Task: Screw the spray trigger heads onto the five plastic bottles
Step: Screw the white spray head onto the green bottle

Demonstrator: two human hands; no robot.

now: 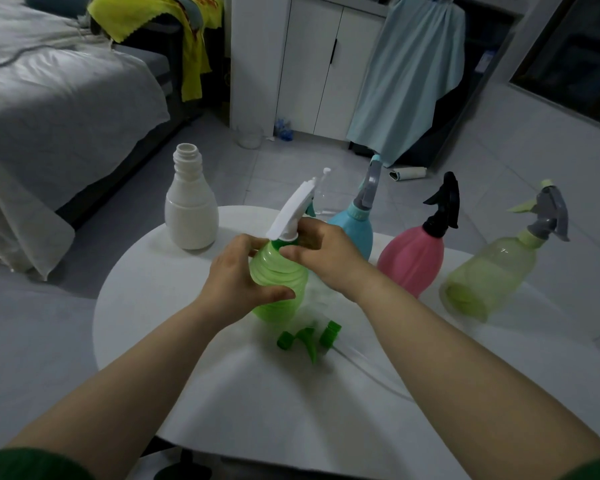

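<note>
A ribbed green bottle [280, 275] stands mid-table with a white trigger head [293, 211] on its neck. My left hand [238, 277] grips the bottle's body. My right hand [321, 252] is closed around the neck at the white head's collar. A white bottle [190, 211] with a bare threaded neck stands at the back left. A green trigger head [309, 336] lies loose on the table in front of the green bottle. The blue bottle [355, 223], pink bottle [413, 259] and pale yellow-green bottle [489, 275] each carry a trigger head.
The round white table [194, 341] ends close behind the bottles. A bed with a grey cover [49, 109] stands to the left, a white cabinet [312, 64] and a hanging light-blue cloth [406, 77] behind. Small items lie on the tiled floor.
</note>
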